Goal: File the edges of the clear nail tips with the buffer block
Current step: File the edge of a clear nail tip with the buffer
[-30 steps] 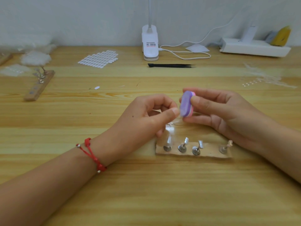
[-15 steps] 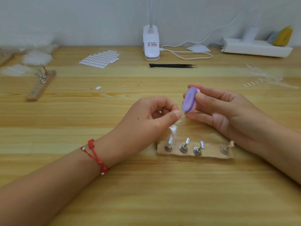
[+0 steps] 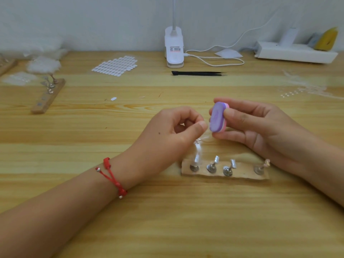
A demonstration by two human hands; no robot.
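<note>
My right hand [image 3: 260, 127] grips a purple and pink buffer block [image 3: 217, 117] between thumb and fingers, its purple face turned left. My left hand [image 3: 167, 133], with a red cord on the wrist, pinches a small clear nail tip at its thumb and forefinger, right beside the block; the tip itself is barely visible. Below both hands lies a wooden holder [image 3: 242, 175] with several metal pegs. A clear nail tip [image 3: 197, 151] stands on its leftmost peg.
Black tweezers [image 3: 197, 73] and a white clip lamp [image 3: 174, 48] with a cable lie at the back. A sheet of white oval stickers [image 3: 115, 66] is back left, a second wooden holder [image 3: 48, 95] far left, a white power strip [image 3: 296, 53] back right.
The buffer block has shifted slightly against the pinched tip, moving up and then back down a little. Both hands stay above the holder.
</note>
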